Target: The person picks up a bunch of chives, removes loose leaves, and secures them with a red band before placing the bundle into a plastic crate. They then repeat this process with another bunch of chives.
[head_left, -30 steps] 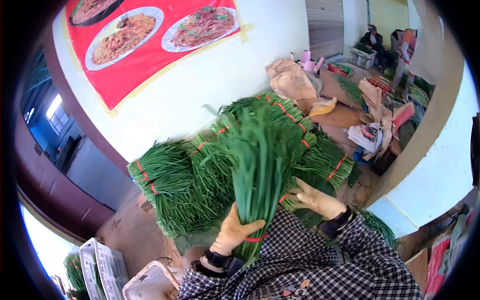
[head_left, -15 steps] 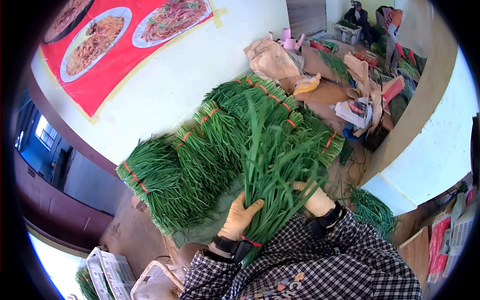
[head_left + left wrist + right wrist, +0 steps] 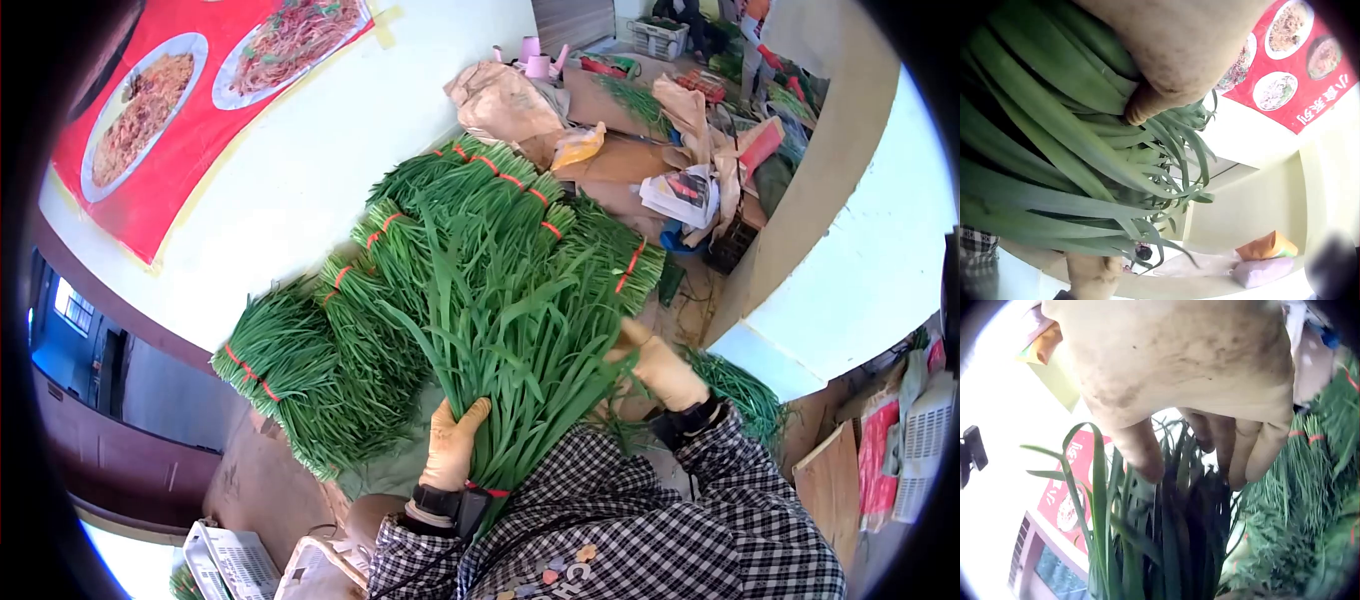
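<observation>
My gloved left hand (image 3: 450, 446) grips a bunch of garlic chives (image 3: 525, 370) near its lower end, thumb across the front. A red band (image 3: 488, 490) circles the stalks just below that hand. The long flat leaves fan up and to the right, and some bend over. In the left wrist view the thumb (image 3: 1147, 103) presses against the leaves. My gloved right hand (image 3: 662, 368) is at the right side of the leaf tips. The right wrist view shows its fingers (image 3: 1260, 453) spread loosely over the leaves, with a gap between thumb and fingers.
Banded chive bunches (image 3: 285, 350) are piled against the white wall (image 3: 330, 180). Loose greens (image 3: 740, 390) lie beside the pillar (image 3: 800, 260) on the right. White plastic crates (image 3: 230, 560) stand at lower left. Sacks and paper (image 3: 620, 160) clutter the floor behind, where people work.
The held bunch has gone from upright to fanned out, its leaves leaning right. My right hand moved among the leaves, then out to their right side. The head view has shifted right.
</observation>
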Demonstrator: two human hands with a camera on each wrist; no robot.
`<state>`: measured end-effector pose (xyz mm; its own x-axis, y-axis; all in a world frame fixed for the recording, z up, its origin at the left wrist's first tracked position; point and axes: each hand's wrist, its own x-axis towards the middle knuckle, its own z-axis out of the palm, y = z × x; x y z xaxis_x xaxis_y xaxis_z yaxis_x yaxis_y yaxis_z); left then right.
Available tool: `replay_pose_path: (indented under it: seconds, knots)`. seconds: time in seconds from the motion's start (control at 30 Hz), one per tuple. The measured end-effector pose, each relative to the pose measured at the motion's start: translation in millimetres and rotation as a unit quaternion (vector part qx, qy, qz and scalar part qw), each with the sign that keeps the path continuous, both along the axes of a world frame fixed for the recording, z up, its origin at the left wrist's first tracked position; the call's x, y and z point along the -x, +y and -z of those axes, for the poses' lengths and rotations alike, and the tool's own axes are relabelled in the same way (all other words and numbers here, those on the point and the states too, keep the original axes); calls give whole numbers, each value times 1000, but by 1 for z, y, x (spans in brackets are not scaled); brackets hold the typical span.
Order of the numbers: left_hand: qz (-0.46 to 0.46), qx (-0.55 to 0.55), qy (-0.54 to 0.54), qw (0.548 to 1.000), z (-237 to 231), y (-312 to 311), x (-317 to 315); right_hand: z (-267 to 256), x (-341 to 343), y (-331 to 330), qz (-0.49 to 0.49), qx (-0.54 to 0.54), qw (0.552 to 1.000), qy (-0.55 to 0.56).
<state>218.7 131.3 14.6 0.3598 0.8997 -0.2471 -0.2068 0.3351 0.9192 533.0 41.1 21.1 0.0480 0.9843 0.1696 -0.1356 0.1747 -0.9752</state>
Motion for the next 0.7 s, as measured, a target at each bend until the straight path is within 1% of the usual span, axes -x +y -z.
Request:
replay_pose_path:
  seconds: [0.03, 0.07, 0.1, 0.13, 0.2, 0.23, 0.27, 0.3, 0.33, 0.37, 0.4, 0.43, 0.47, 0.5, 0.57, 0.6, 0.67, 0.7]
  knots:
    - [4, -2, 3, 1000, -1, 0, 0, 16, -19, 0, 46, 53, 996, 64]
    - [6, -2, 3, 1000, 1, 0, 0, 13, -26, 2, 48, 54, 995, 64]
    - [10, -11, 12, 1000, 5, 1, 1, -4, -32, 6, 150, -1, 988, 23]
    - [14, -22, 20, 999, 7, 2, 1, -21, -36, 7, 250, -56, 966, -19]
    - [18, -19, 21, 999, 7, 2, 1, -56, -34, -4, 313, -59, 947, -38]
    - [18, -21, 25, 999, 8, 2, 0, -74, -26, -12, 322, -61, 943, -51]
    - [19, -23, 30, 999, 8, 2, 0, -84, -18, -16, 324, -60, 943, -50]
    - [21, -23, 31, 999, 7, 2, -2, -91, -10, -18, 279, -83, 945, -148]
    - [15, -17, 24, 999, 6, 2, -3, -96, 0, -19, 230, -106, 936, -243]
    - [8, -11, 18, 1000, 5, 1, -4, -100, 12, -19, 188, -48, 954, -226]
    - [8, -12, 18, 1000, 4, 1, -5, -93, 18, -14, 172, -96, 932, -305]
    - [7, -9, 16, 1000, 4, 1, -5, -78, 23, -3, 175, -136, 912, -344]
    - [5, -7, 14, 1000, 4, 0, -5, -62, 26, 7, 178, -175, 890, -382]
    - [4, -8, 14, 1000, 4, 0, -4, -52, 28, 12, 177, -176, 890, -382]
    - [2, -14, 15, 1000, 4, -1, -4, -37, 31, 20, 186, -188, 820, -508]
    - [1, -15, 15, 1000, 4, -1, -4, -34, 32, 22, 186, -189, 820, -508]
    - [-1, -15, 29, 999, 2, -2, -4, -31, 34, 24, 180, -193, 800, -539]
    - [0, -15, 29, 999, 2, -2, -3, -29, 34, 25, 181, -193, 799, -539]
